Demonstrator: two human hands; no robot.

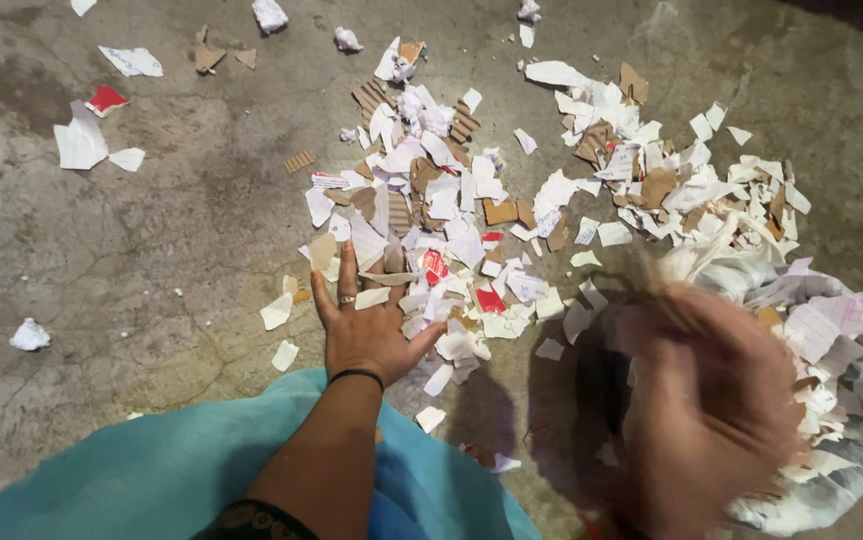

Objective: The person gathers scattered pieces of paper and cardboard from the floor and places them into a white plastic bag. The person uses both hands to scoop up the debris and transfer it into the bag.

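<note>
My left hand lies flat on the concrete floor, fingers spread, touching the near edge of a pile of torn paper and cardboard scraps. It wears a ring and a dark wristband. My right hand is blurred by motion, raised over a white plastic bag stuffed with scraps at the right. I cannot tell whether the right hand holds anything. A second heap of scraps spreads behind the bag.
Stray white and red paper pieces lie at the far left, and a crumpled bit sits alone near the left edge. Teal cloth covers the floor in front of me. The floor is rough, stained concrete.
</note>
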